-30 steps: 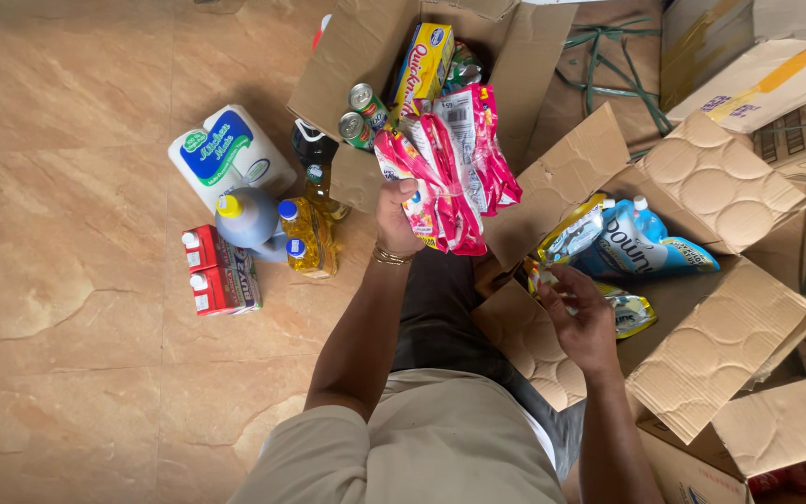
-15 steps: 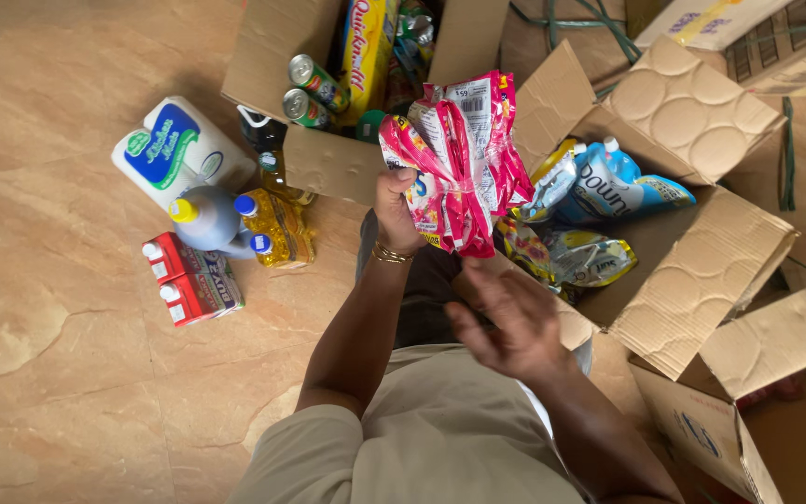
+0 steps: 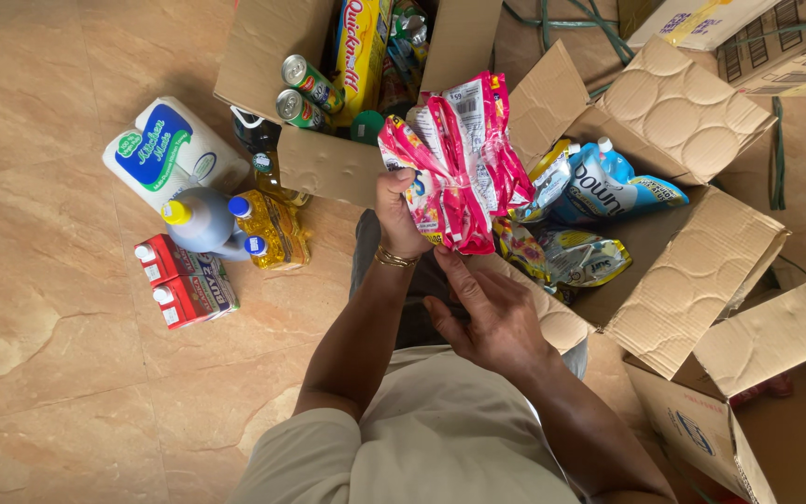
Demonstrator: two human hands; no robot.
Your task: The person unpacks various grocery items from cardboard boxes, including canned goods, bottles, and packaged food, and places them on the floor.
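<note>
My left hand [image 3: 399, 213] grips a bunch of pink and red sachet packets [image 3: 459, 159], held up over the gap between two open cardboard boxes. My right hand [image 3: 487, 313] is below the packets with its fingers spread, its fingertips just under the bunch's lower end; it holds nothing. The box to the right [image 3: 692, 271] holds blue pouches [image 3: 608, 187] and yellow-green packets [image 3: 566, 257]. The box ahead [image 3: 328, 168] holds green cans [image 3: 302, 93] and a yellow carton [image 3: 358, 47].
On the tan tiled floor at the left stand a pack of paper rolls [image 3: 170, 149], a grey bottle [image 3: 200, 222], yellow oil bottles [image 3: 274, 229] and two red cartons [image 3: 187, 285]. More cardboard boxes [image 3: 757, 411] lie at the right and top right.
My left hand has kept the packets raised. My right hand has come out of the right box, empty, and moved in under the bunch. The view has shifted slightly.
</note>
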